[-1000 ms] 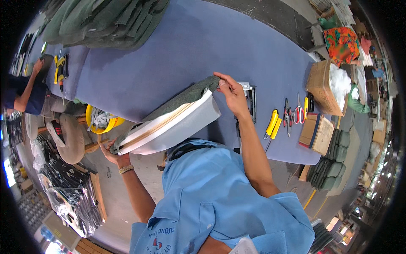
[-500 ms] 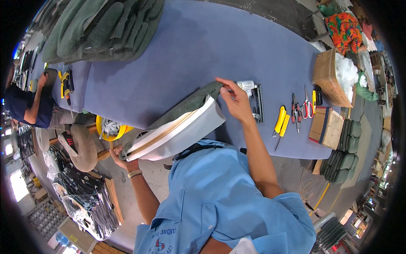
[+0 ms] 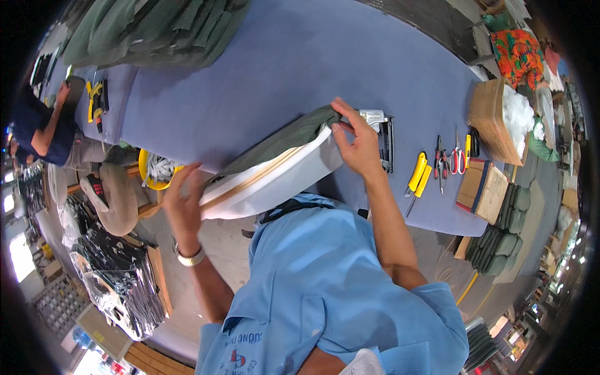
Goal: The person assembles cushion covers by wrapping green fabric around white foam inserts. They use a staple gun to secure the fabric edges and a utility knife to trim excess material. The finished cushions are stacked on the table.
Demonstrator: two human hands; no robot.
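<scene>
A long curved upholstered panel (image 3: 275,178) lies at the near table edge, its left end jutting past the edge. Dark green fabric (image 3: 281,140) covers its far side; a white layer and a thin wood-coloured edge show on the side toward me. With fingers and thumb, my right hand (image 3: 359,147) grips its right end. My left hand (image 3: 183,203) is at the left end, its fingers smeared by motion, so whether it touches the panel is unclear. Just right of my right hand lies a silver and black staple gun (image 3: 386,140).
Yellow-handled tools (image 3: 419,175), pliers (image 3: 440,164) and red-handled scissors (image 3: 457,161) lie on the blue-grey table (image 3: 300,56). A carton (image 3: 487,119) with white stuffing stands at right. Green pieces (image 3: 156,31) are heaped far left. A yellow bucket (image 3: 144,169) is left; beyond it another person (image 3: 44,125) works.
My left hand has come up and away from under the panel's left end. The panel and my right hand have shifted slightly up and right.
</scene>
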